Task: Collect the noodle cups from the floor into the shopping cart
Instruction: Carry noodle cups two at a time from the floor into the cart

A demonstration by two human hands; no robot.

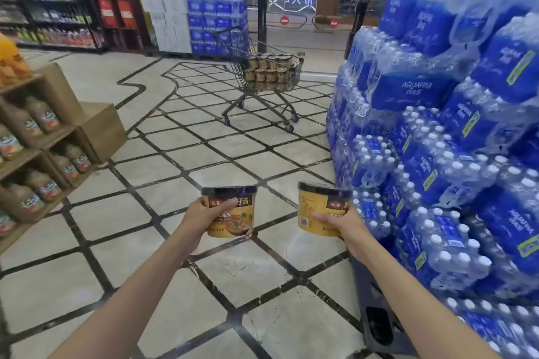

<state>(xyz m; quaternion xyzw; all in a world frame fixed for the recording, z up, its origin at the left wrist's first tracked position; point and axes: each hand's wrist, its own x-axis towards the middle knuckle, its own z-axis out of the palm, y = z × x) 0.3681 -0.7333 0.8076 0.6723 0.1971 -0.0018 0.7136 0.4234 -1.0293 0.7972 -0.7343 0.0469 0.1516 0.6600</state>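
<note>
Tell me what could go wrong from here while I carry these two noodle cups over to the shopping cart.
The shopping cart already looks nearly full of stacked cups, so new ones set on top could topple out. The stacked water bottle packs stand close on your right; your right hand or its noodle cup might brush them. Your left hand grips the other noodle cup from one side only, so it could slip.

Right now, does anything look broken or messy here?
Just the floor. One tile in front of the person has thin cracks. Nothing is spilled. The left hand and right hand each hold a cup upright, and the cart stands straight with its cups stacked neatly.
</note>
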